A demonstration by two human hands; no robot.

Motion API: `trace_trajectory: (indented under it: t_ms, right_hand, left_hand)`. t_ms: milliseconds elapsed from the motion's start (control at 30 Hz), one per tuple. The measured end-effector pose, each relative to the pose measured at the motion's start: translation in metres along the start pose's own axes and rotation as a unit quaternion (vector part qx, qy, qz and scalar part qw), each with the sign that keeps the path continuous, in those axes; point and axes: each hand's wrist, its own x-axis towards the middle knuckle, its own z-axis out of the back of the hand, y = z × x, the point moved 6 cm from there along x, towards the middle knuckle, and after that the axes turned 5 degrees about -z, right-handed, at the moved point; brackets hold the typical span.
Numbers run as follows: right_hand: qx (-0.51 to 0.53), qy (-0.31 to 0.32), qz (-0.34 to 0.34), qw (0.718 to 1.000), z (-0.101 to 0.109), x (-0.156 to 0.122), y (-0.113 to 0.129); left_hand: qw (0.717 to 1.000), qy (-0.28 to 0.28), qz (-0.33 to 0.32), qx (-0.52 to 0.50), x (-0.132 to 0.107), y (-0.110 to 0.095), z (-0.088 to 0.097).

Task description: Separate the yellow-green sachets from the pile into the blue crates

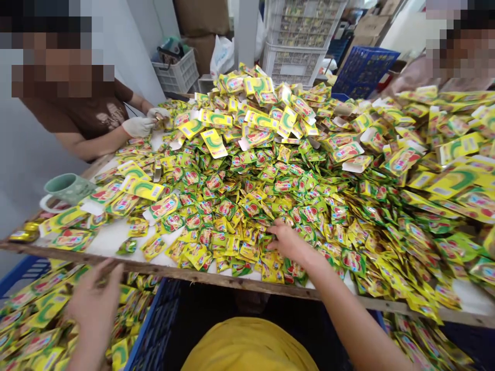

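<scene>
My right hand (289, 240) reaches into the heap of small yellow and green candy sachets (226, 207), its fingers apart and touching the packets. No sachet is visibly gripped in it. At the front left, my left hand (95, 293) hovers over a blue crate (145, 330) filled with yellow boxes (48, 309). It is slightly blurred, thumb and fingers apart, with nothing visible between them. A single green sachet (127, 246) lies on the white tabletop (110, 247) just beyond that hand. Yellow open-ended cartons (214, 142) are piled over the sachets at the back.
A green mug (64, 186) and a shiny gold item (25, 232) stand near the left edge. Across the corner, a co-worker's gloved hands (141, 125) hold something small. More cartons (460, 178) heap up on the right. White crates (296, 62) are stacked behind the table.
</scene>
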Motion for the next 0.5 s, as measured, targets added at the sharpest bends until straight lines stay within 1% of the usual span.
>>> trace_trajectory:
  t_ms: [33,67,100,133,167,233,300,333,367,400,467,500]
  right_hand:
    - [-0.012,-0.006,-0.001,1.000,-0.001,0.002,0.001]
    - [-0.028,-0.015,0.003,0.999,-0.001,0.002,0.003]
    - [-0.046,-0.027,0.010,0.999,-0.001,-0.001,0.005]
    - [-0.063,-0.041,0.019,0.997,0.000,-0.006,0.008]
    - [-0.076,-0.055,0.028,0.995,0.001,-0.013,0.010]
    - [-0.077,-0.071,0.036,0.994,0.001,-0.027,0.014]
    - [-0.048,-0.077,0.036,0.995,0.000,-0.041,0.014]
    - [-0.033,-0.083,0.038,0.995,-0.002,-0.048,0.013]
    - [-0.023,-0.094,0.040,0.995,-0.004,-0.053,0.011]
    - [-0.018,-0.109,0.043,0.993,-0.006,-0.058,0.008]
    - [-0.016,-0.152,0.032,0.988,-0.012,-0.065,-0.003]
    - [-0.016,-0.180,0.021,0.983,-0.016,-0.068,-0.010]
  left_hand:
    - [0.998,-0.007,-0.048,-0.030,-0.001,-0.030,-0.013]
    - [0.991,0.018,-0.110,-0.074,-0.001,-0.063,-0.028]
    - [0.980,0.026,-0.165,-0.107,-0.002,-0.097,-0.041]
    - [0.965,0.033,-0.224,-0.133,-0.002,-0.131,-0.052]
    - [0.947,0.058,-0.279,-0.150,-0.002,-0.164,-0.064]
    - [0.913,0.090,-0.355,-0.180,0.007,-0.219,-0.091]
    - [0.892,0.126,-0.392,-0.188,0.027,-0.263,-0.124]
    - [0.889,0.147,-0.396,-0.178,0.040,-0.281,-0.144]
    - [0.890,0.170,-0.392,-0.161,0.054,-0.296,-0.165]
    - [0.892,0.179,-0.387,-0.152,0.069,-0.311,-0.184]
    - [0.899,0.190,-0.370,-0.137,0.096,-0.337,-0.219]
    - [0.903,0.190,-0.360,-0.134,0.107,-0.349,-0.233]
